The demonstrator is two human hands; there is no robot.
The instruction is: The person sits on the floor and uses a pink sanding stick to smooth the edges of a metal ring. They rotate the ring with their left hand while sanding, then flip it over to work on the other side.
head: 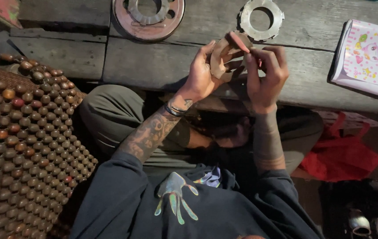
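My left hand grips a brown ring-shaped disc by its lower edge, holding it up over the wooden bench. My right hand pinches a small reddish flat piece against the disc's upper right side. On the bench beyond my hands lie a toothed silver metal ring and a rusty round metal plate with a smaller ring on it.
A wooden-bead seat mat covers the left side. A pink dotted paper bag lies on the bench at right. A red plastic bag sits by my right knee. Small metal parts rest at bottom right.
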